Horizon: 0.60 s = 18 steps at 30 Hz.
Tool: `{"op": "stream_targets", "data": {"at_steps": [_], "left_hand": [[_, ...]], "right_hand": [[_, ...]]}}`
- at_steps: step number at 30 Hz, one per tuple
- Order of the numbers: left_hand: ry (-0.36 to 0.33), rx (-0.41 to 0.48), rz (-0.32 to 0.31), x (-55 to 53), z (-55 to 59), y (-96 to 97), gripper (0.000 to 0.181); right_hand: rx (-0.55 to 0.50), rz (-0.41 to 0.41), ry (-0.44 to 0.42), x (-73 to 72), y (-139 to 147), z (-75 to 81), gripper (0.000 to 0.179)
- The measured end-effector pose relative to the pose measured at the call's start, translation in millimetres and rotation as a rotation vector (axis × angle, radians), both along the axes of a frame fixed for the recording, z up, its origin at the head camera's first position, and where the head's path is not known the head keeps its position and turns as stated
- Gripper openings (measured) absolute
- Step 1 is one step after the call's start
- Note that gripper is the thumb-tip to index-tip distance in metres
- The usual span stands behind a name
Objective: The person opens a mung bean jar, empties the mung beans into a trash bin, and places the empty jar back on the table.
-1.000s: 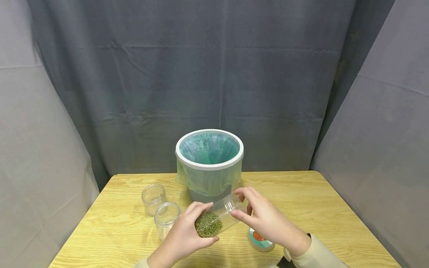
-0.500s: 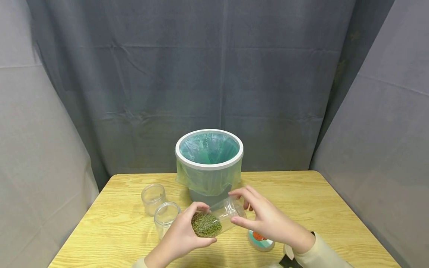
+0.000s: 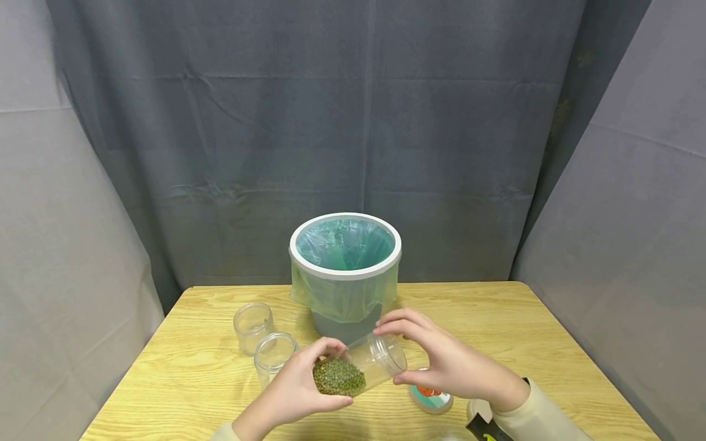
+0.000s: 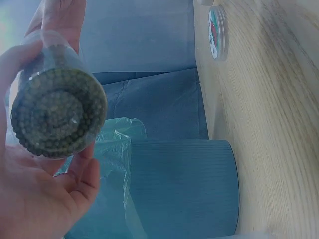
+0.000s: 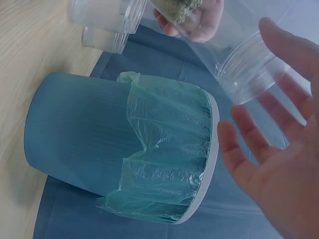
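In the head view, my left hand (image 3: 298, 386) grips the base end of a clear jar (image 3: 361, 354) lying tilted in the air, its mouth to the right. Green mung beans (image 3: 338, 376) are heaped toward the base. My right hand (image 3: 447, 358) is at the threaded mouth, fingers over the top and thumb at the lower rim. The right wrist view shows its thumb (image 5: 286, 45) and fingers on either side of the open mouth. A printed round lid (image 3: 430, 401) lies on the table below the right hand.
A bin (image 3: 344, 274) with a white rim and green liner bag stands behind the hands. Two clear jars (image 3: 254, 327) stand left of it. A pale round object (image 3: 478, 409) is partly hidden by the right wrist. Grey curtains (image 3: 220, 184) surround the wooden table (image 3: 182, 367).
The jar and left hand have shifted slightly left and down. My right thumb has moved down to the lower edge of the mouth, and the right hand has moved slightly right.
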<state>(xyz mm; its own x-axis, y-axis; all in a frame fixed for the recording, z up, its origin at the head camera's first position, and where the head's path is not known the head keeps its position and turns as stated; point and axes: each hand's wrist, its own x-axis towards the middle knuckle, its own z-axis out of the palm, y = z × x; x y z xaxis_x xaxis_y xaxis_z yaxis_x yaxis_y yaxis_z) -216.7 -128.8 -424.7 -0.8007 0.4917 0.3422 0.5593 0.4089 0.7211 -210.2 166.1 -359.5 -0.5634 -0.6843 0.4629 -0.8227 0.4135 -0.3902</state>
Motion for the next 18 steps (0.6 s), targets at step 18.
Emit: {"op": "stream_targets", "data": {"at_steps": [18], "left_hand": [[0.225, -0.088, 0.184, 7.2, -2.2, 8.9, 0.075]], "right_hand": [[-0.031, -0.302, -0.340, 3.8, -9.7, -5.9, 0.062]]}}
